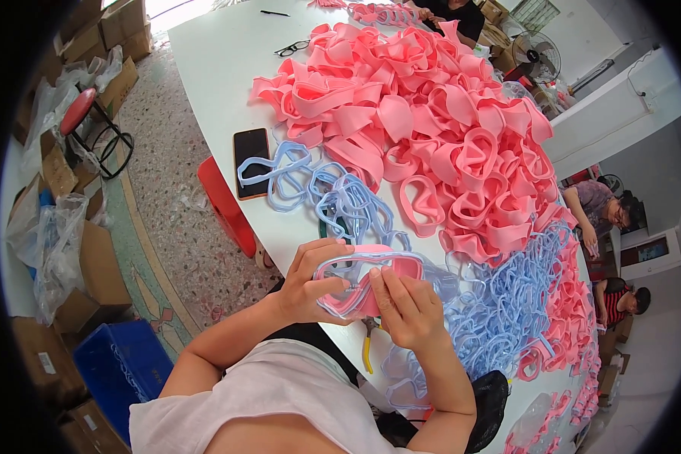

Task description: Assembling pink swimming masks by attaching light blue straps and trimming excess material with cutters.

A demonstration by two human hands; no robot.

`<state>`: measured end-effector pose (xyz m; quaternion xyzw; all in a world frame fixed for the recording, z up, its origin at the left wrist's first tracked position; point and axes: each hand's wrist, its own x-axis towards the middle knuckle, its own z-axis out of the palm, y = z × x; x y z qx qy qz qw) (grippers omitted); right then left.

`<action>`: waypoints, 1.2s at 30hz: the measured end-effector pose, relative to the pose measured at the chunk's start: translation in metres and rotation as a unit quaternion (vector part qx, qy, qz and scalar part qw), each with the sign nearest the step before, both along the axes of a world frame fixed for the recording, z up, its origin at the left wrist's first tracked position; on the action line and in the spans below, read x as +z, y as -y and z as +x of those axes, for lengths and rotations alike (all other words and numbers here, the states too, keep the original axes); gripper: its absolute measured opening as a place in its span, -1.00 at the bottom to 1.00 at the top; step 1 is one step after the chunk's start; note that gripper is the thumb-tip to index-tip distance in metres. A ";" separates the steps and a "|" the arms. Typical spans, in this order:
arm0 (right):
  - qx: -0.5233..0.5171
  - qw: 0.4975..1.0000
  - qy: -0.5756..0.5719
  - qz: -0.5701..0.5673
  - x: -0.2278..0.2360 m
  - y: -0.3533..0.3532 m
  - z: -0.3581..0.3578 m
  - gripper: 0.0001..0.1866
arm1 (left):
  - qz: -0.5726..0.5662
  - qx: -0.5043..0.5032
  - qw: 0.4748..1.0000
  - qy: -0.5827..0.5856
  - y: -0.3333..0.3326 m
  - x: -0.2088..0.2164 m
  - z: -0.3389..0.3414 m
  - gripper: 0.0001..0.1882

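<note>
Both hands hold up a swim mask (367,253) with a pink soft skirt, a pale blue rim and what looks like a clear lens. My left hand (310,281) is closed round its left side, thumb pressed along the inside. The fingers of my right hand (407,306) press on the pink and blue edge at the middle and right. Just beyond the mask lie several loose pale blue frames (348,200) in a tangled heap. A large pile of pink mask skirts (431,113) fills the table behind them.
On the white table (212,83) lie a phone (251,163), eyeglasses (291,48), yellow-handled pliers (367,352) and a mound of blue frames (507,303). A red stool (225,204) stands at its left edge, a blue crate (125,359) on the floor. Other people (601,208) sit around the table.
</note>
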<state>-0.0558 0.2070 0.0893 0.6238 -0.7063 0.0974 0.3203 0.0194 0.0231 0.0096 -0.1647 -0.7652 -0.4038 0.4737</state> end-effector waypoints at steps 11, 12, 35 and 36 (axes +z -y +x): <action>0.004 1.000 0.007 -0.003 -0.003 -0.001 0.004 -0.60 | -0.005 -0.002 1.000 -0.009 -0.001 0.001 0.004 -0.25; 0.004 1.000 0.007 -0.004 -0.003 -0.001 0.004 -0.60 | -0.006 -0.002 1.000 -0.009 -0.001 0.001 0.004 -0.25; -0.088 0.653 0.743 -0.117 0.005 -0.006 -0.029 -0.69 | 0.427 -0.193 0.864 0.186 -0.010 -0.022 0.000 0.13; -0.088 0.653 0.743 -0.116 0.002 -0.005 -0.029 -0.69 | 0.498 -0.312 0.758 0.282 -0.009 -0.022 0.005 -0.03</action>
